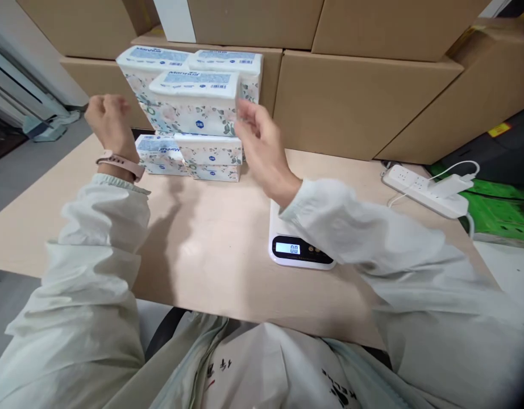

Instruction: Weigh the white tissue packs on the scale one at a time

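Several soft tissue packs with a floral print stand stacked at the back left of the table. The front upper tissue pack (196, 116) sits over two lower packs (211, 149). My right hand (264, 145) is at its right end, fingertips at or touching the wrapper, with thumb and fingers apart. Left of the stack, my left hand (111, 122) is raised apart from the packs. Its fingers are loosely bent and slightly blurred, and nothing shows in them. Below my right forearm lies a white digital scale (302, 261) reading 0.0, partly covered by the sleeve.
Large cardboard boxes (330, 102) form a wall behind the packs. A white power strip (424, 190) with a plugged-in charger and cable lies at the table's right. Beyond it is a green crate (500, 210). The table's front edge runs close to my body.
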Demonstrator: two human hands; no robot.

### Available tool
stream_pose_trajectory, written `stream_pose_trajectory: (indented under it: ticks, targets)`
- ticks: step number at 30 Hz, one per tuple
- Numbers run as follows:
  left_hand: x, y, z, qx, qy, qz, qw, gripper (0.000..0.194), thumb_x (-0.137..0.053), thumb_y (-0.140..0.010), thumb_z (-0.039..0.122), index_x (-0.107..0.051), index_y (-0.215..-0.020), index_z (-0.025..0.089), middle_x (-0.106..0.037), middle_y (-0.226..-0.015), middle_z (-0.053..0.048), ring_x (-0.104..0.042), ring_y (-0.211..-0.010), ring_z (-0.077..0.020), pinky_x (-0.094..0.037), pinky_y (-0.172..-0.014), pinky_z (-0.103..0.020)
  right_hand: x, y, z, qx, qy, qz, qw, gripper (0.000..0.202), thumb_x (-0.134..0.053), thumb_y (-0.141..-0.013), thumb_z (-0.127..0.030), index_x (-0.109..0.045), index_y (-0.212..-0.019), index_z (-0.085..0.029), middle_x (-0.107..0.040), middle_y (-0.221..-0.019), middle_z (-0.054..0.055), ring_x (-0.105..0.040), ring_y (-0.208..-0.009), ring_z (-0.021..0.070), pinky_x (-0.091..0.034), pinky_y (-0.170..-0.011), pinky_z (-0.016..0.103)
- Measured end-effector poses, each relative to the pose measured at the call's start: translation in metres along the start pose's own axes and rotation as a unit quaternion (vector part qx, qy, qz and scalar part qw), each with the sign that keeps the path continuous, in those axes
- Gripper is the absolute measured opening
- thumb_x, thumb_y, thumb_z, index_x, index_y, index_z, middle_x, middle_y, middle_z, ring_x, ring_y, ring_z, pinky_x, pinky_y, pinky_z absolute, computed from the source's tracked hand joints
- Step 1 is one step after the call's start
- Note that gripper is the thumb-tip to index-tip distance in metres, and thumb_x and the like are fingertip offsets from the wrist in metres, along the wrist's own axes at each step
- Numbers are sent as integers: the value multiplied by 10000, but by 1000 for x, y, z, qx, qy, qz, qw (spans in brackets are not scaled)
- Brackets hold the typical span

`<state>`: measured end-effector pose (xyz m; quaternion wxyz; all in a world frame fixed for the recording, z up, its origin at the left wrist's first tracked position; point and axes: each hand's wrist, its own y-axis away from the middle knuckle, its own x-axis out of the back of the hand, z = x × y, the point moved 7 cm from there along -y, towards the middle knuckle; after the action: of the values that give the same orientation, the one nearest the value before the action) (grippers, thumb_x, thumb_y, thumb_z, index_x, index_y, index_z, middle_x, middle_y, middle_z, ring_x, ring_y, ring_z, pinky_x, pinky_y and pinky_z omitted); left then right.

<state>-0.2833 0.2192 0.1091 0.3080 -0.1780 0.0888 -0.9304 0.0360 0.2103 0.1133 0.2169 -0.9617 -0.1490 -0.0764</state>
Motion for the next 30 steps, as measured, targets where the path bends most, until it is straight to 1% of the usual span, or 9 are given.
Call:
stream_pose_trajectory:
  ticks: [3,8,14,18,22,25,26,28,30]
  targets:
    - [13,-5,-25,1,-54,17,998,222,-486,-1068,223,-512,-1241,87,-565,-1510,69,-278,-1616,-252,-109,-1378,-481,-4,40,-15,13,2,-70,997,372,-492,-1052,-388,-606,-1369,-231,-656,-1529,53,-614,-1432,204,-487,-1249,402]
    - [-21,-10,-57,-27,-79,-80,993,219,-701,-915,328,-663,-1009,134,-692,-1325,130,-248,-1622,-325,-3,-1416,-468,-29,89,-37,73,97,-235,964,274,-507,-1053,-319,-702,-1201,-195,-744,-1386,89,-625,-1355,237,-456,-1249,453]
    - [-40,-16,-66,-60,-84,-135,985,209,-752,-868,339,-660,-909,157,-644,-1417,133,-8,-1682,-394,199,-1368,-517,-53,122,-46,90,136,-360,918,331,-451,-1071,-302,-709,-1227,-164,-729,-1411,134,-604,-1366,270,-469,-1224,474]
    - [-32,3,-65,-70,-86,-127,986,192,-790,-839,314,-680,-874,160,-687,-1302,66,-92,-1651,-428,144,-1365,-596,-54,139,-53,86,116,-398,906,297,-467,-1049,-275,-714,-1190,-188,-730,-1417,142,-621,-1346,281,-495,-1212,509]
    - [0,50,-58,-63,-97,-118,986,158,-857,-806,294,-736,-809,193,-713,-1005,-17,-380,-1501,-409,15,-1371,-632,-51,151,-50,50,95,-446,889,305,-482,-1045,-305,-704,-1223,-195,-737,-1416,134,-630,-1365,273,-502,-1224,514]
    - [54,90,-52,-60,-105,-71,990,312,-785,-917,526,-805,-999,226,-740,-1083,-4,-525,-1364,-385,-143,-1352,-657,-50,153,-35,-44,80,-469,878,420,-491,-1041,-372,-659,-1373,-176,-684,-1507,149,-587,-1466,294,-486,-1253,537]
    - [76,101,-51,-52,-91,-31,994,365,-753,-934,584,-802,-1074,251,-745,-1191,25,-505,-1410,-387,-146,-1360,-656,-51,153,-28,-90,73,-471,874,490,-498,-1036,-403,-622,-1446,-165,-639,-1566,159,-555,-1512,308,-471,-1270,552]
    - [111,118,-56,-11,-25,27,999,417,-742,-921,639,-763,-1181,314,-709,-1389,118,-301,-1619,-394,-92,-1395,-634,-53,151,-15,-181,50,-463,867,651,-530,-1015,-470,-519,-1578,-143,-520,-1681,170,-487,-1586,327,-434,-1308,558]
    - [118,132,-65,52,65,-2,997,483,-745,-885,671,-733,-1229,332,-696,-1456,147,-29,-1715,-369,-86,-1395,-644,-59,149,-4,-253,20,-441,861,788,-571,-991,-542,-436,-1648,-127,-412,-1749,172,-433,-1628,329,-390,-1346,537]
